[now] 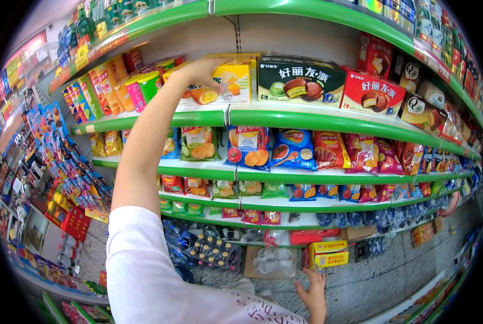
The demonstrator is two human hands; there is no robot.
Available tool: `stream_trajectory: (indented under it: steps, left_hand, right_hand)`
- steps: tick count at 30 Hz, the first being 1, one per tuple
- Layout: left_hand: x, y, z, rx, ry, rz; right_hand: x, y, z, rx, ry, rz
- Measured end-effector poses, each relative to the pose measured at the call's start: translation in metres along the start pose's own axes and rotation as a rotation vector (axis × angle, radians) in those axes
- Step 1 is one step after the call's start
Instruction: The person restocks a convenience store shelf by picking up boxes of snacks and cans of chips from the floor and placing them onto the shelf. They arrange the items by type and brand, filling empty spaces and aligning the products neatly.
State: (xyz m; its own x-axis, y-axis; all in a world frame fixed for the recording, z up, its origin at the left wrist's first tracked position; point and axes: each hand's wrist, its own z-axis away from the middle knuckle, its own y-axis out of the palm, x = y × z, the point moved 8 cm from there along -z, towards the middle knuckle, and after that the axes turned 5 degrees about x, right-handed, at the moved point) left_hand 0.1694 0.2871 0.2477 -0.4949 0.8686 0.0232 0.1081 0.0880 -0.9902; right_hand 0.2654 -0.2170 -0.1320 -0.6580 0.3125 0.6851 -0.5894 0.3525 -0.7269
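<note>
Left hand (202, 73) grasps the yellow box (239, 81), thumb on its front. Right hand (313, 295), released, spreads its fingers well below that box.

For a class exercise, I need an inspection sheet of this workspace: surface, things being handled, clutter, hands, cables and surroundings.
Surface: green-edged shelf, stocked with packaged snacks.
Things handled: yellow box, beside a dark green box.
Clutter: bottle packs and a yellow carton low down, near the floor.
Hands: left hand over the yellow box's top, thumb at its front, grip unclear; right hand low, open, apparently holding nothing.
Cables: nothing seen.
Surroundings: crisp bags below, bottles above.
</note>
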Motion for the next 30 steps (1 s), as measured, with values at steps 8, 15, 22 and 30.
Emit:
stream_trajectory:
  steps: [8, 15, 22, 30]
  left_hand:
    - [0.005, 0.002, -0.005, -0.031, 0.042, -0.001]
    - [-0.002, -0.005, -0.002, -0.003, 0.076, -0.007]
    - [0.015, -0.027, -0.087, -0.156, -0.014, 0.386]
    - [0.001, 0.026, -0.177, 0.045, -0.096, 0.337]
  right_hand:
    - [0.036, 0.018, -0.047, 0.080, -0.107, 0.067]
    - [0.073, 0.046, -0.081, 0.113, -0.157, 0.066]
    - [0.067, 0.038, -0.090, 0.138, -0.035, 0.028]
    - [0.036, 0.008, -0.088, 0.044, 0.012, 0.035]
